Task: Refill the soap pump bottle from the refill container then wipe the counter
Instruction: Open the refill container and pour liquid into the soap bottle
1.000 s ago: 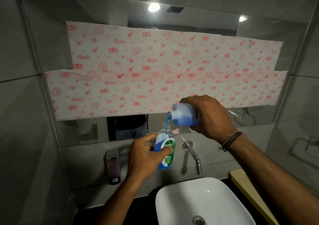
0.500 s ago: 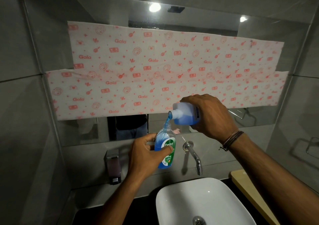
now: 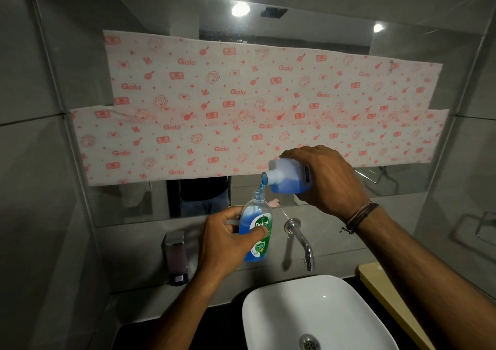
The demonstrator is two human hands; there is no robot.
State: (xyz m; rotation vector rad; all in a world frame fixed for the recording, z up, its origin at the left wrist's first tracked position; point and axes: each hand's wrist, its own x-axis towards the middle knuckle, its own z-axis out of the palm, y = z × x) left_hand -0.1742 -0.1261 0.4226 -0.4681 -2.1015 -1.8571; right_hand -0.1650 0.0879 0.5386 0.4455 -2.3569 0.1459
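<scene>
Soap pump bottle (image 3: 256, 231) gripped upright in left hand (image 3: 225, 238), right hand (image 3: 328, 179) clamps tilted refill container (image 3: 288, 176) pouring blue stream above sink (image 3: 316, 314), tap (image 3: 300, 239) just beside.

White basin (image 3: 316, 312) below wall tap (image 3: 300, 239); patterned sheets (image 3: 241, 108) cover mirror (image 3: 402, 183); wall dispenser (image 3: 175, 258) left.

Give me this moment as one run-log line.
step: refilling | left hand: holds soap bottle, pump off | right hand: tips refill container | blue stream: enters bottle neck | wipe: not yet done
</scene>
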